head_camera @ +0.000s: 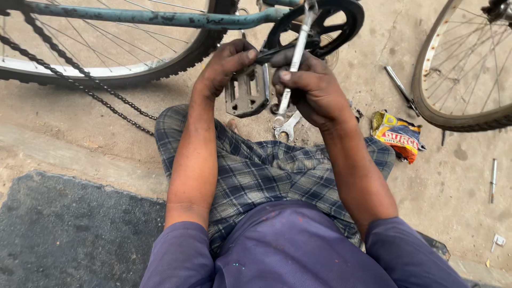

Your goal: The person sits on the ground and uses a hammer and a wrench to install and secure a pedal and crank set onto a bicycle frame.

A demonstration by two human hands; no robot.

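My left hand grips the top of a grey bicycle pedal where it meets the black crank arm. My right hand is closed around a long silver wrench that runs from the chainring down past the pedal. The teal bike frame tube and the rear wheel lie just beyond my hands. A loose chain hangs from the frame.
A second silver spanner lies on the concrete by my knee. A yellow-orange packet sits right of it, near another wheel and small metal tools. A dark mat lies at lower left.
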